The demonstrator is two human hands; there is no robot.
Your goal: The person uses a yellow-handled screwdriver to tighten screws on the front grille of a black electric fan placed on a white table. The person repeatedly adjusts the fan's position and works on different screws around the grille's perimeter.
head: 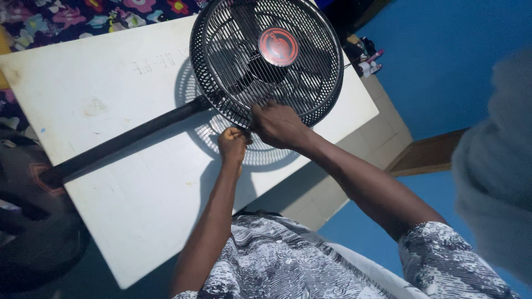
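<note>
Our hands, left (pixel 233 143) fisted and right (pixel 279 123) gripping, meet at the fan (pixel 266 58) guard's near rim, its pole (pixel 127 138) running leftward across the surface (pixel 111 83).

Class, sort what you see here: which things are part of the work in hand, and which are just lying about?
In use:
black round wire-grille standing fan
left hand, gripping the grille's lower rim
right hand, on the grille
white rectangular table under the fan

Lying about:
flowered cloth
small bottles on the floor
</note>
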